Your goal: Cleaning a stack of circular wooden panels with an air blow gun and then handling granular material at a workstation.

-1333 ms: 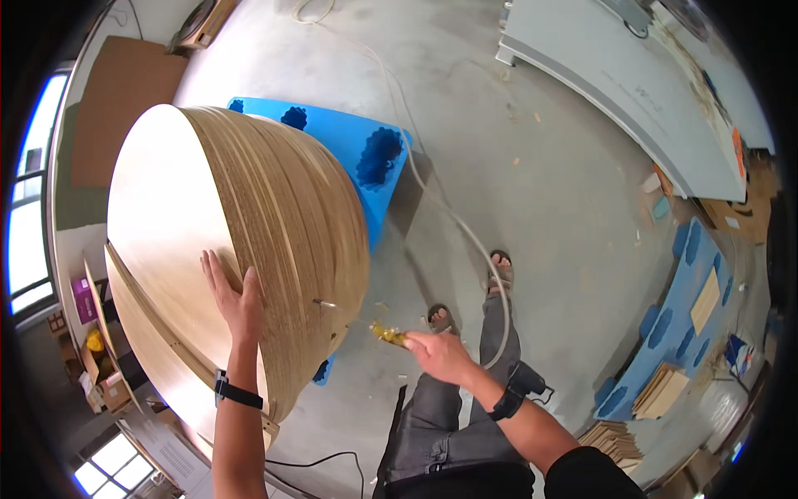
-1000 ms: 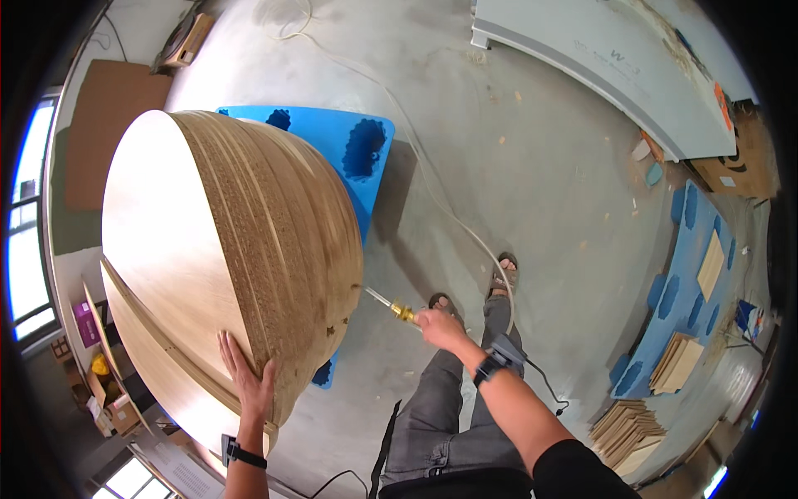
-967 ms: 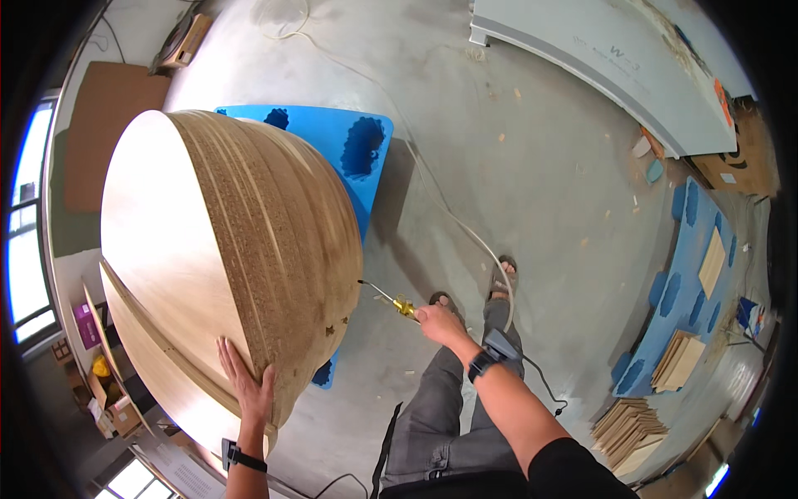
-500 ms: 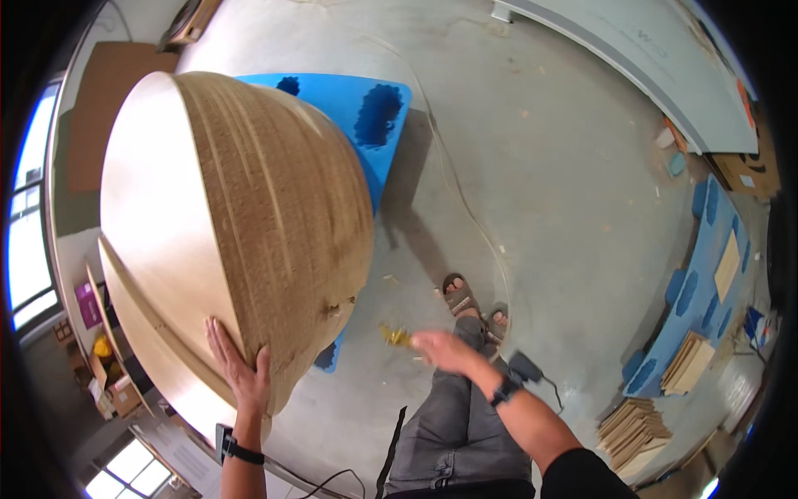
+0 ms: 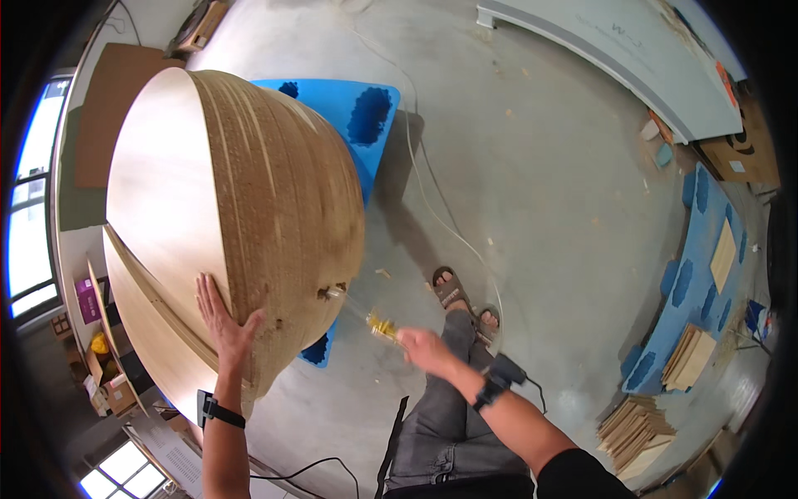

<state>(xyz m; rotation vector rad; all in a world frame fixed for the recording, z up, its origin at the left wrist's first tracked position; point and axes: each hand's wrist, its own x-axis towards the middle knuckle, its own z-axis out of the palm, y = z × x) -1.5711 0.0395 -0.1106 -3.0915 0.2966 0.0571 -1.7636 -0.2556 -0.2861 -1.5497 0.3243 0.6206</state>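
A tall stack of thin wooden sheets rises on my left, its layered brown side facing me. My left hand lies flat on the pale top sheet, fingers stretched out and thumb spread toward the stack's edge. Beside it, a curved raised strip or sheet edge crosses the top. My right hand is closed around a tool with a yellow see-through handle. Motion smears the tool, so its exact kind is unclear. Its front end points at a rough, chipped spot on the stack's side.
Under the stack is a blue plastic pallet. A thin cable runs over the grey floor near my feet. To the right stand another blue pallet with boards and a pile of wooden pieces. A large pale panel is at the far right.
My right hand and the yellow-handled tool have moved slightly left, closer to the stack's side. My left hand has slid up a little along the top sheet.
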